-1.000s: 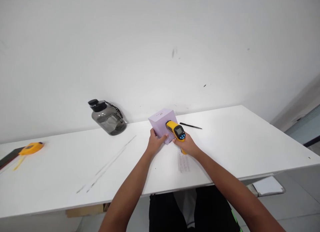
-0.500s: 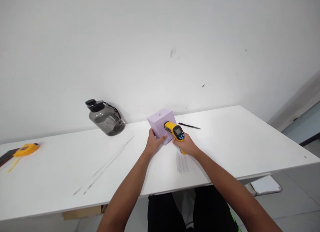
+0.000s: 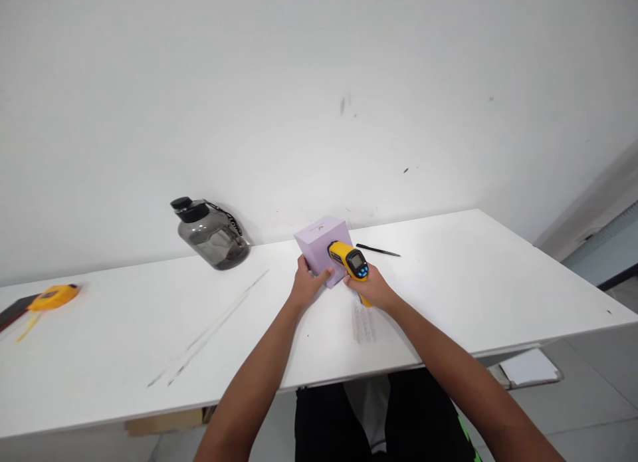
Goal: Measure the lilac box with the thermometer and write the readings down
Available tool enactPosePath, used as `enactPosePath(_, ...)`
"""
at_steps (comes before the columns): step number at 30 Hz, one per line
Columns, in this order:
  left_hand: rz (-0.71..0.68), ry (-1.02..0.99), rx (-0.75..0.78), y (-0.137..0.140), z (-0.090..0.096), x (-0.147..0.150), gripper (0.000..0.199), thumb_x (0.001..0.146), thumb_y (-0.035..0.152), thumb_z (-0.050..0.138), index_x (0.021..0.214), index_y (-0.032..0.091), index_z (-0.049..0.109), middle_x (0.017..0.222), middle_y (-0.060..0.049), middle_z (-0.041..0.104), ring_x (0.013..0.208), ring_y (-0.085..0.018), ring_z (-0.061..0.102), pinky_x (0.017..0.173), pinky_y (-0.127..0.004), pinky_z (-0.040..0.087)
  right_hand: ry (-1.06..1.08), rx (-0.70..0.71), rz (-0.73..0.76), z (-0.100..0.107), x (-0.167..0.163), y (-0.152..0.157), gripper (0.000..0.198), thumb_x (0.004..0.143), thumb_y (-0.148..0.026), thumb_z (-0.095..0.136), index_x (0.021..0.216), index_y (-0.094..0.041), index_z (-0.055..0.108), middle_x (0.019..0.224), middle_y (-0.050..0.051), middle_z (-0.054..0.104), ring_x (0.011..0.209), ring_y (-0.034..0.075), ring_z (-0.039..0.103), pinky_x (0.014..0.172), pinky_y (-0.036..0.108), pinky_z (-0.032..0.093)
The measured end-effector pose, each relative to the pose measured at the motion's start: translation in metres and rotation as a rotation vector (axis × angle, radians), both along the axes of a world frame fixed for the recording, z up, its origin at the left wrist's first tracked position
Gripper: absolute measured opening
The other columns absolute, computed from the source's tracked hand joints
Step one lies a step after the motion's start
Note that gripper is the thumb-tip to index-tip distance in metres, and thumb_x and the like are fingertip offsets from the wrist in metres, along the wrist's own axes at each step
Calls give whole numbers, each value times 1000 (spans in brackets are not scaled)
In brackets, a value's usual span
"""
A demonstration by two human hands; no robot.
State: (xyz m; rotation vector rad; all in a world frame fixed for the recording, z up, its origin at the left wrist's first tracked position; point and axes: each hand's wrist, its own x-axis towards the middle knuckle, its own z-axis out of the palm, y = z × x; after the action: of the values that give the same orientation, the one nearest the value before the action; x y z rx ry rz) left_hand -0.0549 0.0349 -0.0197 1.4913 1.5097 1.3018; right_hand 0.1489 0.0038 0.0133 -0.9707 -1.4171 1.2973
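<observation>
A pale purple box (image 3: 315, 249) stands slightly tilted near the back of the white table. My left hand (image 3: 306, 282) grips its lower left side, with the thumb across the front face. In my right hand (image 3: 375, 286) is a yellow and black infrared thermometer (image 3: 349, 259), held by its handle. Its nose points at the front of the box, close against it; I cannot tell whether they touch. The small screen and blue buttons face me. Part of the handle is hidden by my fingers.
A black pen (image 3: 379, 250) lies right of the box. A grey water bottle (image 3: 214, 239) stands by the wall at left. Far left is a yellow tape measure (image 3: 54, 297) beside a dark flat object (image 3: 17, 310). Handwritten marks (image 3: 363, 326) show on the table (image 3: 473, 282).
</observation>
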Motion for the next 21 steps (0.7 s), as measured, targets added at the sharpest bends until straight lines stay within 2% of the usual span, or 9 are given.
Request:
enactPosePath(4, 43, 1, -18, 2, -2, 1, 75, 68, 50, 79, 124, 19, 41, 128, -15, 58, 114, -25, 59, 92, -39, 50, -30, 39, -78, 0, -1, -2, 32, 71, -35, 72, 95, -17, 63, 88, 4, 67, 81, 20, 62, 79, 36, 51)
enactPosePath(7, 89, 30, -42, 2, -1, 3, 77, 67, 51, 79, 125, 19, 40, 127, -15, 58, 113, -25, 59, 91, -39, 50, -70, 134, -182, -1, -2, -2, 40, 74, -35, 68, 110, -17, 61, 99, 7, 68, 90, 22, 63, 85, 39, 51)
enactPosePath(12, 254, 218, -68, -2, 11, 3, 85, 61, 53, 81, 126, 20, 38, 128, -15, 58, 115, -28, 58, 93, -43, 49, -186, 300, -421, -5, -2, 1, 48, 77, -31, 63, 123, -19, 57, 117, 11, 64, 109, 27, 60, 97, 45, 47)
enactPosePath(16, 381, 314, -124, -4, 22, 1, 86, 63, 53, 79, 129, 21, 33, 134, -16, 55, 121, -31, 55, 99, -46, 45, -186, 264, -507, -7, -3, 3, 55, 78, -30, 61, 132, -20, 50, 125, 12, 61, 114, 28, 59, 99, 45, 48)
enactPosePath(21, 422, 330, -167, -2, 23, 1, 87, 66, 52, 76, 132, 23, 27, 138, -16, 53, 129, -30, 52, 108, -47, 37, -183, 260, -552, -6, -3, 2, 57, 78, -29, 61, 133, -19, 48, 125, 12, 62, 112, 28, 60, 98, 45, 48)
